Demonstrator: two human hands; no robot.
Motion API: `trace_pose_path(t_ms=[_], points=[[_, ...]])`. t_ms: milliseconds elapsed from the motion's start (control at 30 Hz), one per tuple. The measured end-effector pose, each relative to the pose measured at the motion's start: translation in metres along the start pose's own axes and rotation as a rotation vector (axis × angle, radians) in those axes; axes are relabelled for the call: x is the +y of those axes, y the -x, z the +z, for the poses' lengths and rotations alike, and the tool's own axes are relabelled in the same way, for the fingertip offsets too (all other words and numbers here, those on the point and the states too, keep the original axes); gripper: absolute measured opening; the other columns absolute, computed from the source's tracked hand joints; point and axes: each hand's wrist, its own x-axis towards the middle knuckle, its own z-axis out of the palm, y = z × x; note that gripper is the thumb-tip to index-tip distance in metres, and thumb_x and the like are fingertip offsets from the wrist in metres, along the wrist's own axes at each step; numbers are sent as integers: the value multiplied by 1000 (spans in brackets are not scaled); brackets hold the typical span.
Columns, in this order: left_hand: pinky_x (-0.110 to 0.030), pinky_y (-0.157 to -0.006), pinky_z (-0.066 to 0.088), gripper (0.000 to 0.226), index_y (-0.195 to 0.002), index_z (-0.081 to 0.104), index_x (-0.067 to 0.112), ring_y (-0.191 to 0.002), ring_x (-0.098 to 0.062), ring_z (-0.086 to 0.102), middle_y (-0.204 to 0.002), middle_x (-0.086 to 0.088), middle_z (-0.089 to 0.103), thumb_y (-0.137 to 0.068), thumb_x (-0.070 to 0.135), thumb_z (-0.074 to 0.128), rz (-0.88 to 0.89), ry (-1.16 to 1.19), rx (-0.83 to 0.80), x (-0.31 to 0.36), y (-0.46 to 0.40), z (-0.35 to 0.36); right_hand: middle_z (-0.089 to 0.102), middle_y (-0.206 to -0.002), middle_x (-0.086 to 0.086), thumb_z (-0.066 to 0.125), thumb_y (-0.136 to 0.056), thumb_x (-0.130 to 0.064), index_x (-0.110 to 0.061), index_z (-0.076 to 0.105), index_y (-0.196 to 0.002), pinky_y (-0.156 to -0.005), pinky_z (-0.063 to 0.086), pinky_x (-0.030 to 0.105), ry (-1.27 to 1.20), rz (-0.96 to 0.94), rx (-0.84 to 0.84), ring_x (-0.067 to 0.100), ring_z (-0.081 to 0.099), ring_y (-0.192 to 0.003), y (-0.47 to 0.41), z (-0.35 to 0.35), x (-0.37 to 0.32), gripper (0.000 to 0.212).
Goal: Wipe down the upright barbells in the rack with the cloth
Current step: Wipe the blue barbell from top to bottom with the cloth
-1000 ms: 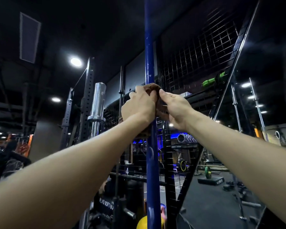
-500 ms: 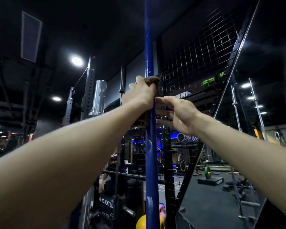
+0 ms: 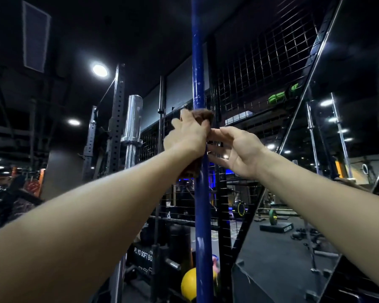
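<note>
A: Left hand (image 3: 187, 134) has the brown cloth (image 3: 202, 115) wrapped round the blue barbell (image 3: 200, 193), upright in the rack; right hand (image 3: 239, 149) spread loose beside it.

B: One-handed, I'd guess the cloth slips off.

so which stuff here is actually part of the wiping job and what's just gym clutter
Part of the job:
- blue barbell, standing upright
- brown cloth, wrapped round the bar
- left hand, gripping the cloth on the bar
- right hand, fingers spread beside the bar
- chrome barbell, upright to the left

Just lying about:
- yellow ball
- green plate
- wire mesh panel
</note>
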Motion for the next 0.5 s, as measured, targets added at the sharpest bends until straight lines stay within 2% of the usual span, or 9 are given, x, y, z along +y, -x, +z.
trace_pose_path(t_ms=[100,233,367,433,500], points=[[-39,-77,34,52,-135,21,13,-113,-37,52,-129,-13,38,-98,50,30,29,-61,-92,-22,49,13,67,-91,1,48,-96,-16,-11,65,-94,-72,52,29,-31,15,33,15,60,-78,4,0,4,18],[-38,-75,32,47,-126,25,13,-111,-37,54,-126,-11,41,-98,50,31,41,-138,-219,-45,92,15,67,-78,-4,51,-95,-11,-14,66,-85,-65,51,22,-14,-13,93,10,61,-72,12,9,12,18],[-38,-77,31,46,-127,28,12,-106,-35,54,-129,-14,42,-99,48,32,11,-84,-136,-22,42,-2,57,-75,0,54,-94,-13,-10,67,-88,-63,49,24,102,-29,163,11,52,-65,6,16,9,14],[-38,-76,31,45,-127,28,12,-103,-34,54,-128,-14,42,-99,47,34,-24,5,-100,-10,21,-5,57,-73,2,55,-95,-15,-13,63,-81,-66,51,28,116,-16,167,14,53,-66,2,17,5,17],[-39,-75,32,46,-129,27,12,-106,-35,55,-127,-14,41,-99,47,33,-20,3,-88,-10,26,1,60,-75,4,53,-95,-8,-13,63,-83,-68,53,30,118,-13,169,16,54,-68,-1,17,5,17]])
